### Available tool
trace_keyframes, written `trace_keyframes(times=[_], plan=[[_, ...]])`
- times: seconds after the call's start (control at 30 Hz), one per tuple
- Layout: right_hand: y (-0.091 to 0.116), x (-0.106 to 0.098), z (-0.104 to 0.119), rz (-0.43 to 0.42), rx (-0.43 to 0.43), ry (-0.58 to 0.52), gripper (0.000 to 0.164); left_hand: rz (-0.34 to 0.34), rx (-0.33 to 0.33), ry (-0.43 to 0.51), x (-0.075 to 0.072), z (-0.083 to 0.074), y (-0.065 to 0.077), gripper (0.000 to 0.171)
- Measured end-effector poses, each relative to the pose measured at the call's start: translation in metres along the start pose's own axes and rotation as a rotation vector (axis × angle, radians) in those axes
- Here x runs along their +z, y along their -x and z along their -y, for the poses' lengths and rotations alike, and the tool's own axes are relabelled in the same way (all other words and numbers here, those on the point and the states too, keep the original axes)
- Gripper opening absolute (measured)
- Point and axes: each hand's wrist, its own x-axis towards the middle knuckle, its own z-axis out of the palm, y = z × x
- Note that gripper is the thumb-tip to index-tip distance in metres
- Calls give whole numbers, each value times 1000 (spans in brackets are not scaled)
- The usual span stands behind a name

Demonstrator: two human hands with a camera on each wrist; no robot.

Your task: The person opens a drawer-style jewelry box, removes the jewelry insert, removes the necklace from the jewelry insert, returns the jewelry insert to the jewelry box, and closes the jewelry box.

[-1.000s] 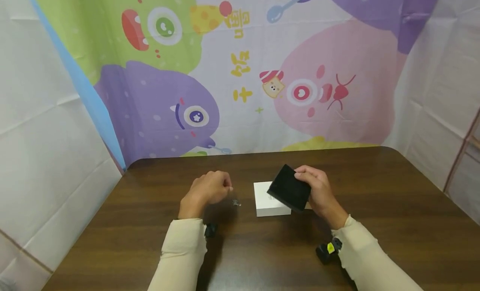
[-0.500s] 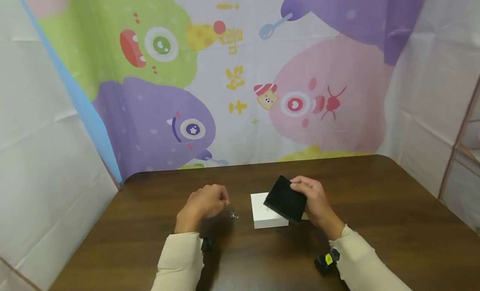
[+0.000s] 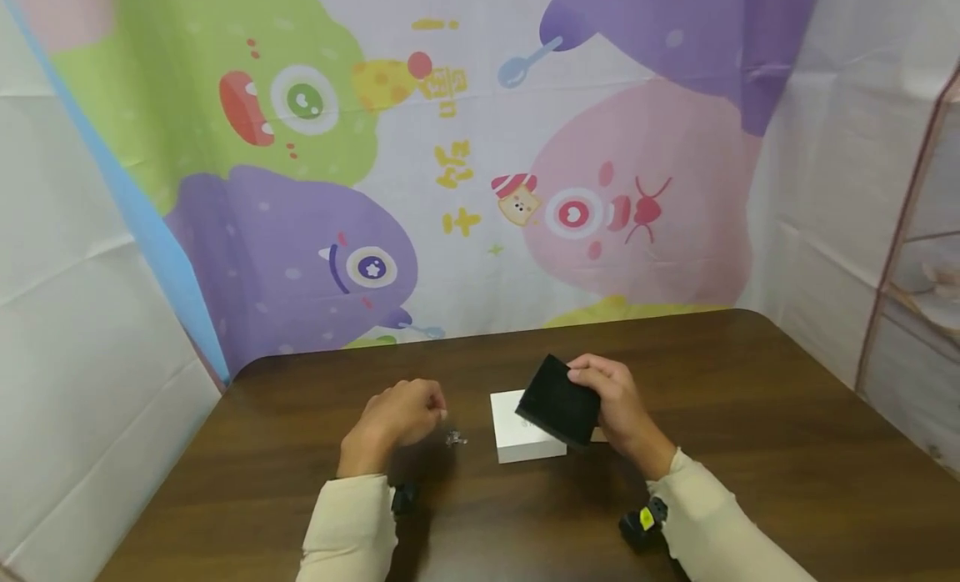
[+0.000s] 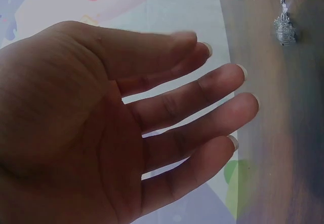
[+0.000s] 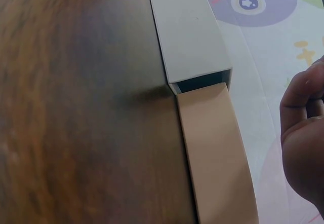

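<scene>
My right hand (image 3: pixel 618 403) grips a thin black square pad (image 3: pixel 558 403) by its upper right edge, thumb on top. The pad tilts above a white box (image 3: pixel 531 450) on the table and covers part of its top. From the box's white sleeve (image 5: pixel 192 31), in the right wrist view, a tan drawer (image 5: pixel 217 153) sticks partly out. Only part of the right hand shows at that view's right edge. My left hand (image 3: pixel 401 415) hovers with loosely bent fingers, nothing in them. Just beyond its fingertips lies a small silver openwork pendant (image 4: pixel 284 31) on the table.
The dark wooden table (image 3: pixel 480 532) runs back to a cartoon-print cloth (image 3: pixel 465 290). Pale cloth walls stand at the left and right. A black wrist camera (image 3: pixel 637 528) is strapped at the right sleeve, another (image 3: pixel 405 499) at the left.
In the head view the whole scene has shifted down and a little left. Both hands, the pad, the box and the pendant keep about the same places relative to one another.
</scene>
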Motion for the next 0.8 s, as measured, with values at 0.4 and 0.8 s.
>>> trace_keyframes(times=[0.4,0.8], plan=[[0,3,-3,-21,2,10,18,-13,14,45,5,-2,0,14],[0,2,0,-22,-5,3,20,-216,108,29,14,-17,-11,15]])
